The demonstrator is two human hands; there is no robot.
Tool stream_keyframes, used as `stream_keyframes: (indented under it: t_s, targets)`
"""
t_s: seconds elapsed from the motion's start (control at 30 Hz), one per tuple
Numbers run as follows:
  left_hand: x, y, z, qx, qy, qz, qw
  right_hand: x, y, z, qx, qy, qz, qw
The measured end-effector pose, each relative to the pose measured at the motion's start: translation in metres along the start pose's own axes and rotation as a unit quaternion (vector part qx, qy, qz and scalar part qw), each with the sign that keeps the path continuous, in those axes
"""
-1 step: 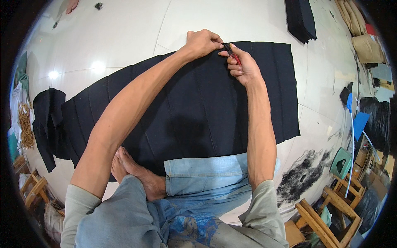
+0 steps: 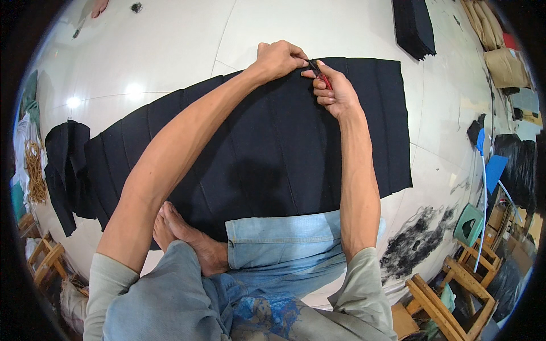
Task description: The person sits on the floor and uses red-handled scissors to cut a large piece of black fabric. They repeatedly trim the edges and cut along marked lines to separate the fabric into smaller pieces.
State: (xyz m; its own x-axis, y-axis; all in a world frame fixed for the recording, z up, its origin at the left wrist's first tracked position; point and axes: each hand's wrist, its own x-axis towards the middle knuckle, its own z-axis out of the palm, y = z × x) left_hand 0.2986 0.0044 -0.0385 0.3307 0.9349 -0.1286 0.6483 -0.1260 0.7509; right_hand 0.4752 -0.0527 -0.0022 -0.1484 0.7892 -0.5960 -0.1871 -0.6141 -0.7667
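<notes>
Black cloth strips point(image 2: 256, 136) lie overlapped in a fan across the floor in front of me, their long edges running away from my legs. At the far edge, my left hand point(image 2: 280, 60) is closed in a pinch on the black cloth, beside the blade tips. My right hand point(image 2: 336, 90) is wrapped round small red-handled scissors point(image 2: 326, 80), whose dark blades point up and left toward my left fingertips. Exactly where the blades meet the cloth is too small to tell. My bare foot point(image 2: 193, 238) rests against the near edge of the cloth.
A folded black cloth stack point(image 2: 413, 28) lies at the far right, and loose black pieces point(image 2: 68, 170) at the left. Black lint point(image 2: 418, 241) is scattered on the floor at right. Wooden frames point(image 2: 455, 295), a green plastic container point(image 2: 469, 224) and bags line the right side.
</notes>
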Motion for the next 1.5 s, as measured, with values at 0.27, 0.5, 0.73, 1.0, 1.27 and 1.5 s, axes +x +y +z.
stream_keyframes:
  t_s: [0.27, 0.5, 0.73, 1.0, 1.27, 1.5]
  targets:
    - [0.001, -0.004, -0.002, -0.012, -0.014, -0.004, 1.000, 0.020, -0.006, -0.001, 0.031, -0.023, 0.039, 0.999]
    - [-0.002, 0.008, -0.012, 0.049, -0.070, 0.029, 0.996, 0.016, -0.003, 0.001, 0.073, -0.002, -0.027, 0.997]
    - [0.042, 0.053, 0.008, 0.079, -0.099, 0.002, 0.992, -0.004, -0.025, -0.066, 0.084, 0.069, -0.070, 0.992]
    - [0.063, 0.050, 0.041, 0.039, -0.034, -0.012, 0.999, 0.020, -0.034, -0.078, 0.021, 0.011, 0.011, 1.000]
    - [0.059, 0.058, 0.039, 0.029, -0.049, -0.023, 0.998, 0.023, -0.033, -0.080, 0.012, 0.023, 0.015, 1.000]
    - [0.056, 0.058, 0.038, 0.060, -0.032, -0.006, 0.998, 0.020, -0.039, -0.076, 0.006, 0.023, 0.031, 0.999]
